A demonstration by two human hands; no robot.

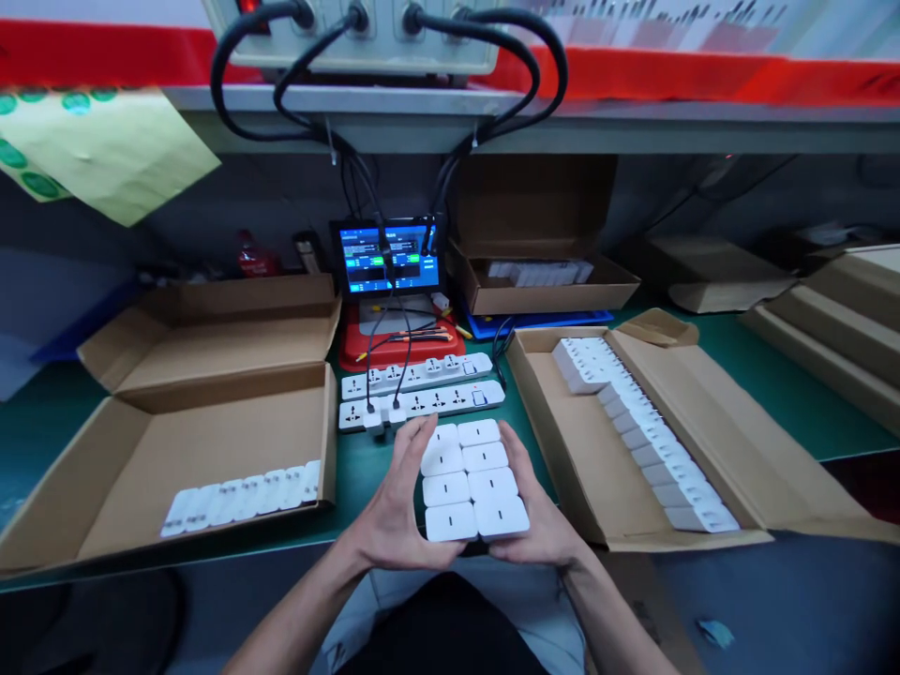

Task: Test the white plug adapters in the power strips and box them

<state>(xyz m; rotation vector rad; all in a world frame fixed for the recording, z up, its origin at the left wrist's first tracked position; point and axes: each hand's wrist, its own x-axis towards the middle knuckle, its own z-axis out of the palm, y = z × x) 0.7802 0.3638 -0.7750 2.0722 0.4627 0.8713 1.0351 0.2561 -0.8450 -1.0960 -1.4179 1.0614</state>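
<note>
Between my two hands sits a block of several white charger adapters [470, 485], packed in two columns with a small dark slot on each top face. My left hand [400, 502] presses on the block's left side, fingers curled round it. On the opposite side my right hand [535, 511] grips it the same way. The block is held over the front edge of the green table [355, 511]. Just beyond it lie two white power strips [414, 406], the nearer one with two small plugs and black cables in it.
An open cardboard box [232, 412] at left holds a row of white adapters [243, 497]. Another open box [562, 422] at right holds a longer row [647, 431]. Behind are a lit screen [390, 258], a red tray [422, 345] and a third box [541, 295]. A shelf [633, 131] with hanging cables crosses above.
</note>
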